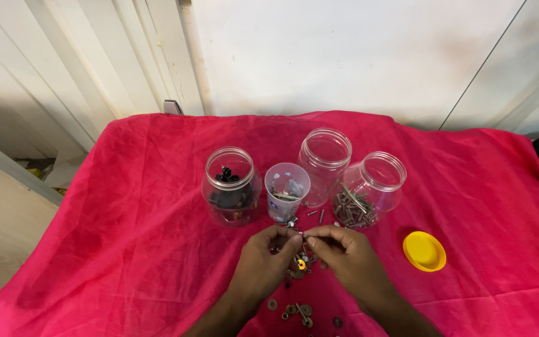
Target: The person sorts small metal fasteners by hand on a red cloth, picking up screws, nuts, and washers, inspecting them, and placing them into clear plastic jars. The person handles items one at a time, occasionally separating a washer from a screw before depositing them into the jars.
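Loose washers [297, 309] lie at lower centre on the red-draped worktop [126, 237]; just above, left hand [263, 265] and right hand [350, 259] meet, fingertips pinched together on a small screw [301, 235], below four clear jars

Three jars [325, 156], one cup [287, 190], one lid [424, 251]

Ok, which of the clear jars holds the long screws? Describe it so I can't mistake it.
Start at the red cloth over the table and find the row of clear jars behind the hands. It is the right-end jar, nearest the yellow lid. Alone among them it leans over, with grey screws piled inside.
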